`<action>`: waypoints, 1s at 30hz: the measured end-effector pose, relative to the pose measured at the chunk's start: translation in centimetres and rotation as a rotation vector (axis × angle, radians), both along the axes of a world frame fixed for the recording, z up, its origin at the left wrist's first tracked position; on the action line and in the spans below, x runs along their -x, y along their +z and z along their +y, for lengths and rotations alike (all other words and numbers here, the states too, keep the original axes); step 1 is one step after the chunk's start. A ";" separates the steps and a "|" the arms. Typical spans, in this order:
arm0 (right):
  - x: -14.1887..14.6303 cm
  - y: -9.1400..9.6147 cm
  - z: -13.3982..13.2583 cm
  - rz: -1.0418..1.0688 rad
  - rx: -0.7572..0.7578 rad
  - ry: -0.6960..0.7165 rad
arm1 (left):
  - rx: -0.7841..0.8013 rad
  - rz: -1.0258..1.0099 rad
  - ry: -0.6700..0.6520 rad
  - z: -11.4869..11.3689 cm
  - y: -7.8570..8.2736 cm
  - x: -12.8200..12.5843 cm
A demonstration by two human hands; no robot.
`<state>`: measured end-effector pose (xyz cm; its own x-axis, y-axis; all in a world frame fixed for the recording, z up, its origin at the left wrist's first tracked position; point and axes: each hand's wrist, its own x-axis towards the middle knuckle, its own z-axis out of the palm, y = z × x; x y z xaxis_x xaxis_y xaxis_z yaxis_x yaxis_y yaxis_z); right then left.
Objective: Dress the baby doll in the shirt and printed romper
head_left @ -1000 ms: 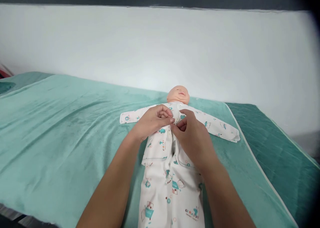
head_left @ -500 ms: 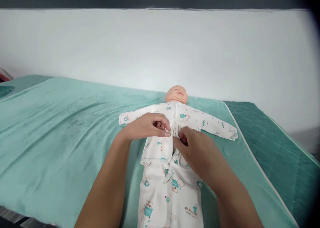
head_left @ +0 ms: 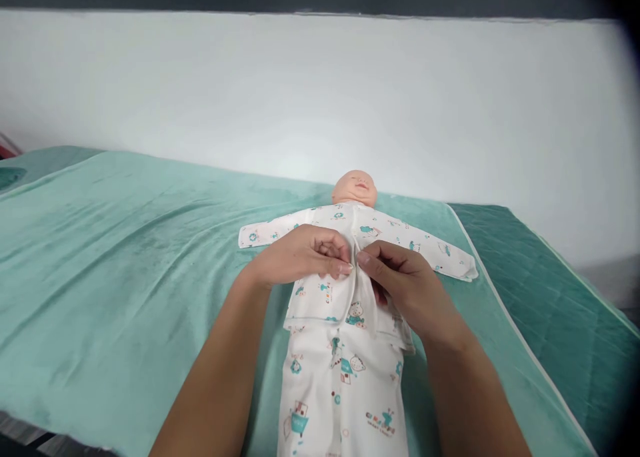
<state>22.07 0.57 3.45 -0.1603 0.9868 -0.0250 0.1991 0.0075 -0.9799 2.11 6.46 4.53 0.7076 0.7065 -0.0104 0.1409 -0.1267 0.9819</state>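
A baby doll [head_left: 355, 187] lies on its back, its head toward the wall and its sleeves spread wide. It wears a white printed baby jacket [head_left: 320, 300] and matching trousers [head_left: 345, 390]. At the chest, my left hand [head_left: 313, 253] pinches one front edge of the jacket between thumb and forefinger. Opposite it, my right hand [head_left: 400, 273] grips the other front edge, close to the left fingertips. The two edges nearly meet between my hands. Whatever fastener sits under the fingertips is too small to make out.
A light green blanket [head_left: 125, 277] with soft wrinkles covers the bed beneath the doll. Darker quilted green bedding [head_left: 550, 297] shows at the right. A white wall [head_left: 300, 97] rises behind, with a dark band along its top.
My right hand has brought its jacket edge up and over toward the left one, so that front panel now covers the trouser top. My left hand has shifted slightly right.
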 end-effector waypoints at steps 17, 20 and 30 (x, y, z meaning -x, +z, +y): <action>0.1 -0.1 0.4 0.067 0.033 0.077 | 0.148 -0.133 -0.001 -0.2 -0.3 -0.4; 0.1 -0.2 0.5 0.142 0.053 0.071 | 0.137 -0.112 -0.008 -0.2 -0.4 -0.4; 0.3 -0.7 0.5 0.277 0.131 0.047 | 0.137 -0.049 -0.051 -0.2 -0.1 -0.2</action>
